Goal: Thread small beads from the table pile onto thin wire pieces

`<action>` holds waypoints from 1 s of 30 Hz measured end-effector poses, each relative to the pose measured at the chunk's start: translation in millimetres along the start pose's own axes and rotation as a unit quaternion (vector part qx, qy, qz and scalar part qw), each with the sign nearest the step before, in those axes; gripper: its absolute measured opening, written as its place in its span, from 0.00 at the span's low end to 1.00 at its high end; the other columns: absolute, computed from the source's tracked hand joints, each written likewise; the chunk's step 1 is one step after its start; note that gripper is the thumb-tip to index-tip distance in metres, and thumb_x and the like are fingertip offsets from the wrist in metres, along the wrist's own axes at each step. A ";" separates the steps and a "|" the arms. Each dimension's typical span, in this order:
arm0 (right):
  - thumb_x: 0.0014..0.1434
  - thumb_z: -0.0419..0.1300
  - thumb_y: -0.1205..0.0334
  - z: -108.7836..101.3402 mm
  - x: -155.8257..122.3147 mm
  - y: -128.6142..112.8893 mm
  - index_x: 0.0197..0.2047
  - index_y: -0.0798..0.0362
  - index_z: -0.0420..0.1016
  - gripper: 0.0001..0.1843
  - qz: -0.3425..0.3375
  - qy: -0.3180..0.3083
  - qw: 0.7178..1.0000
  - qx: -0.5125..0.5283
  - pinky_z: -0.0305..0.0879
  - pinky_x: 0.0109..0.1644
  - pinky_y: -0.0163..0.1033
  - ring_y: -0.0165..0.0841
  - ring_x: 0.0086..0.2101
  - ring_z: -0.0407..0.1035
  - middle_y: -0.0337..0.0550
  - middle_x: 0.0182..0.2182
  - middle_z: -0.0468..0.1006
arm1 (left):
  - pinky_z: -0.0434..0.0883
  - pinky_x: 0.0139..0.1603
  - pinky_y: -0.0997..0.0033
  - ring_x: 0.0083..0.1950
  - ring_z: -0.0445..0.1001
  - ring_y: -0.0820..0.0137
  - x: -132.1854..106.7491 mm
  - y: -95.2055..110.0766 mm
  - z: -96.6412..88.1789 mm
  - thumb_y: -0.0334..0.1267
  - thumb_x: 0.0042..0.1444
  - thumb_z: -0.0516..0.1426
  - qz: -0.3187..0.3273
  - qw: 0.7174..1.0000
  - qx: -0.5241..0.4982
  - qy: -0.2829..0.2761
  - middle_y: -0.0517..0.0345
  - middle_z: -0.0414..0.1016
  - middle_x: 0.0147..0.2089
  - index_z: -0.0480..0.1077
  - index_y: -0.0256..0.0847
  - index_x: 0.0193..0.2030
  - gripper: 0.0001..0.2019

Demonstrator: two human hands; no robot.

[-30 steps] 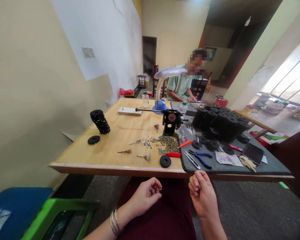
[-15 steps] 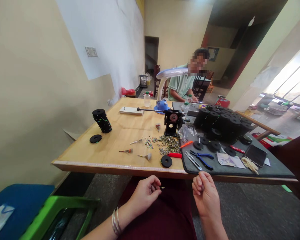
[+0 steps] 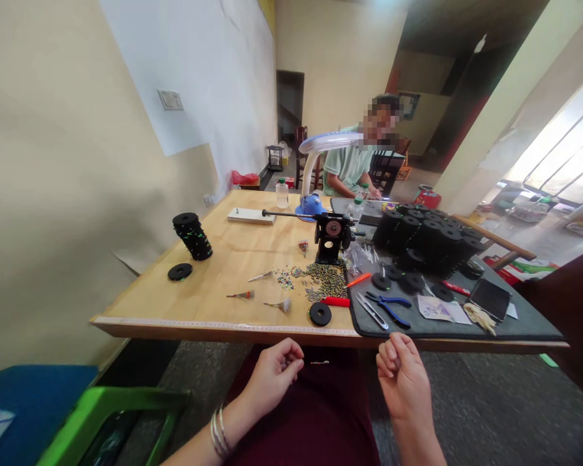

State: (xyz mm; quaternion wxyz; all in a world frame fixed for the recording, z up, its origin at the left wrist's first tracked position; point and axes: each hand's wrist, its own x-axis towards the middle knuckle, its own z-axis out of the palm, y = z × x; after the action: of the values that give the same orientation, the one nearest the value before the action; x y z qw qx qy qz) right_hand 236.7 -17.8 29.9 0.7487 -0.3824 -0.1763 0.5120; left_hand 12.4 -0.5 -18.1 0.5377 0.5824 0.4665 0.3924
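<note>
- Two bare hands work on my side of the black ring, the reference: my left hand lower left, my right hand lower right.
- Workpiece: the slim piece sits between the hands, directly below the ring, apart from visible fingertips; its support is too fine to see.
- Grip: my right fingertips press together, contents hidden; my left fingers curl, pinch undetermined.
- Progress, judged: partway. Far left of the ring, the stack of rings looks completed; beyond the ring, loose striped pieces appear unused.
- Clearance: the table edge passes just below the ring. Bare wood lies left of it; snips and pliers crowd its right.
</note>
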 end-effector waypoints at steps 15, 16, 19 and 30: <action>0.49 0.67 0.63 -11.3 5.9 1.8 0.30 0.51 0.69 0.10 -0.019 0.009 1.000 -0.005 0.48 0.15 0.22 0.21 0.16 0.51 0.26 0.15 0.58 | 0.65 0.30 0.75 0.27 0.67 0.73 1.1 -1.4 -3.6 0.35 0.50 0.56 0.015 0.999 0.030 0.039 0.61 0.68 0.25 0.68 0.38 0.31 0.03; 0.49 0.67 0.63 -10.5 5.4 1.3 0.30 0.51 0.69 0.10 -0.020 0.011 1.000 -0.006 0.48 0.14 0.23 0.21 0.16 0.51 0.26 0.15 0.58 | 0.65 0.30 0.75 0.27 0.66 0.73 1.3 -1.5 -3.5 0.35 0.50 0.57 0.015 0.999 0.030 0.040 0.61 0.68 0.25 0.68 0.38 0.30 0.03; 0.48 0.68 0.62 -8.5 4.1 0.1 0.30 0.51 0.69 0.10 -0.024 0.016 0.999 -0.014 0.48 0.14 0.23 0.21 0.15 0.51 0.26 0.15 0.58 | 0.64 0.30 0.75 0.27 0.66 0.72 1.7 -1.4 -3.4 0.34 0.50 0.56 0.014 0.999 0.036 0.036 0.62 0.67 0.25 0.68 0.39 0.30 0.02; 0.48 0.69 0.59 11.4 -21.3 9.1 0.28 0.51 0.68 0.13 0.034 -0.015 0.998 -0.051 0.48 0.16 0.25 0.21 0.16 0.51 0.28 0.15 0.60 | 0.61 0.29 0.75 0.26 0.66 0.71 3.7 -25.1 -6.5 0.32 0.51 0.53 0.011 0.990 0.139 -0.031 0.63 0.68 0.23 0.69 0.39 0.30 0.04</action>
State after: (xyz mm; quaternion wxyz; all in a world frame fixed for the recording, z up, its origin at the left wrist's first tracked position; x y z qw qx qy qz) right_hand 214.7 -30.8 33.1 0.7081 -0.4179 -0.1999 0.5329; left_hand 4.1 4.4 -42.4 0.4608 0.6688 0.4933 0.3117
